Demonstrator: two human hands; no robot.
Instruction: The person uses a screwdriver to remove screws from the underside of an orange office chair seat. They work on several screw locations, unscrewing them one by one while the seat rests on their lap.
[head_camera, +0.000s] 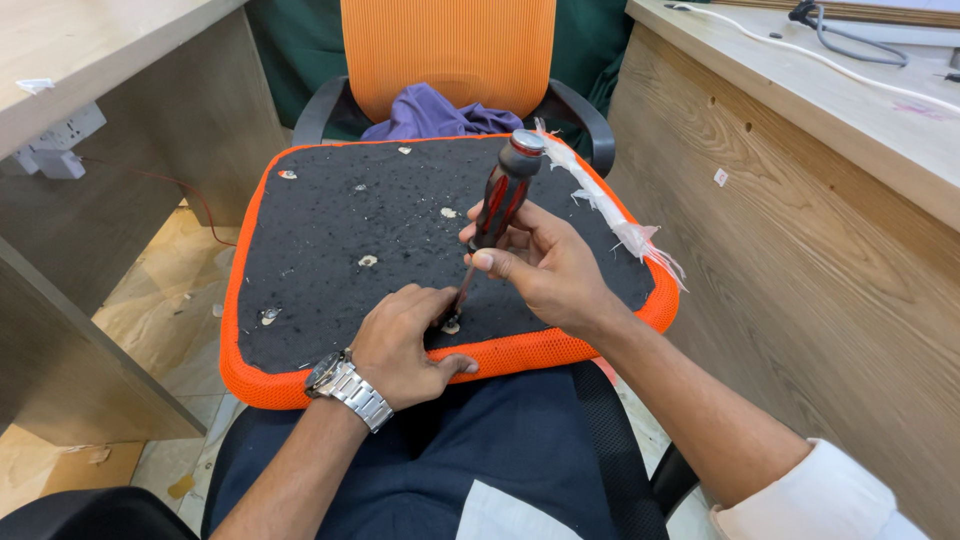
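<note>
Gripping screwdriver (503, 197) — right hand (548, 268); left hand (402, 345) steadies seat pad (330, 240).

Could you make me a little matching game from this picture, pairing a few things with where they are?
Things:
1. screwdriver
2. wristwatch
3. purple cloth
4. seat cushion

Places:
A. on the orange chair
B. across the person's lap
C. gripped in the right hand
D. on the left hand's wrist

Pairs: 1-C, 2-D, 3-A, 4-B

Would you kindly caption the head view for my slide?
Right hand drives a screwdriver into an upturned seat cushion; left hand steadies it.
</note>
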